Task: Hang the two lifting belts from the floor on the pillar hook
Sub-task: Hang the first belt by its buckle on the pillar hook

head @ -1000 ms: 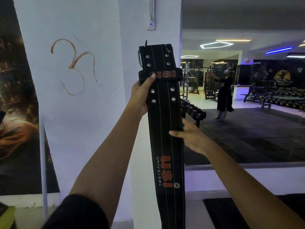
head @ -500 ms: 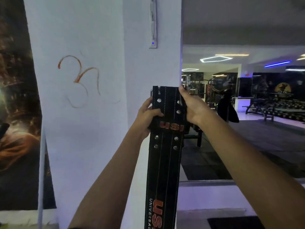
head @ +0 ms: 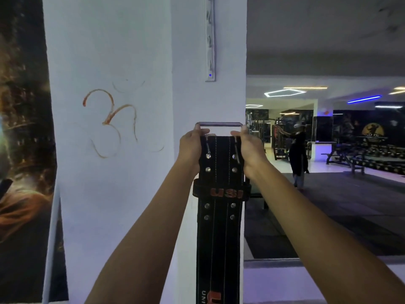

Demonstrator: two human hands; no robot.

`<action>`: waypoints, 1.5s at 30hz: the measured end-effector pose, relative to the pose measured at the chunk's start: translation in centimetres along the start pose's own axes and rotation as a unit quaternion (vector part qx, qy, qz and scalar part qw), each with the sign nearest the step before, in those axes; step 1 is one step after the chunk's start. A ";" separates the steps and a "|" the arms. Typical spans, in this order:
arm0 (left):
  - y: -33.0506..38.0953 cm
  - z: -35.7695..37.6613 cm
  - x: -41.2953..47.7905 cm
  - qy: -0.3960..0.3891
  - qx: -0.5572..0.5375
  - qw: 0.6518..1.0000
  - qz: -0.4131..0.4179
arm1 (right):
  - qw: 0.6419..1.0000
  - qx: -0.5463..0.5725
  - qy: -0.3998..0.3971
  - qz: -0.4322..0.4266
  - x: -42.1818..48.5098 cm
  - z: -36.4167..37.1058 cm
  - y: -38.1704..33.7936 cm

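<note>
Black belt (head: pixel 219 238): hangs straight down against the white pillar (head: pixel 131 194), its metal buckle (head: pixel 219 124) uppermost.
Your left hand (head: pixel 190 148): clamped on the belt's top left edge.
Your right hand (head: pixel 248 148): clamped on the top right edge.

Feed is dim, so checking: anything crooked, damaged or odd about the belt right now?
Nothing stands out. The belt hangs straight, its buckle level between the left hand and right hand.
</note>
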State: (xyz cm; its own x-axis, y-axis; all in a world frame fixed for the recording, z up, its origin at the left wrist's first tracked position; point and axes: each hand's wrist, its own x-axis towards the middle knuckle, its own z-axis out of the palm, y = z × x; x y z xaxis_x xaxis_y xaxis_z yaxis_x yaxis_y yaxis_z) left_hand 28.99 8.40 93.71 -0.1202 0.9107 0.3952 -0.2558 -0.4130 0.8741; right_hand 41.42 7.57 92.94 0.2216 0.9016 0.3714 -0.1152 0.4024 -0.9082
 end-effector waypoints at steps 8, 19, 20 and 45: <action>2.0 0.0 4.0 -0.004 -0.062 0.995 0.078 | 0.995 0.023 0.059 -0.079 3.1 2.7 -3.2; 5.3 3.3 11.4 0.008 -0.110 0.985 0.129 | 0.974 0.101 0.126 -0.156 11.0 3.7 -6.6; 5.4 3.8 12.3 0.013 -0.106 0.984 0.139 | 0.974 0.103 0.127 -0.158 11.9 3.7 -6.8; 7.1 5.9 28.9 0.104 -0.029 0.974 0.199 | 0.971 0.076 0.113 -0.195 29.0 7.4 -8.6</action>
State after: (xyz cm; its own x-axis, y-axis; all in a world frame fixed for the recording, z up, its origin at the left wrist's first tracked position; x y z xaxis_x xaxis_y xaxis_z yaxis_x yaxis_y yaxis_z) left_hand 29.35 31.79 112.99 -0.4104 0.6608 0.6284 -0.2017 -0.7379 0.6441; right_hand 41.63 31.45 112.99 0.4820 0.6244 0.6146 -0.1178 0.7413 -0.6607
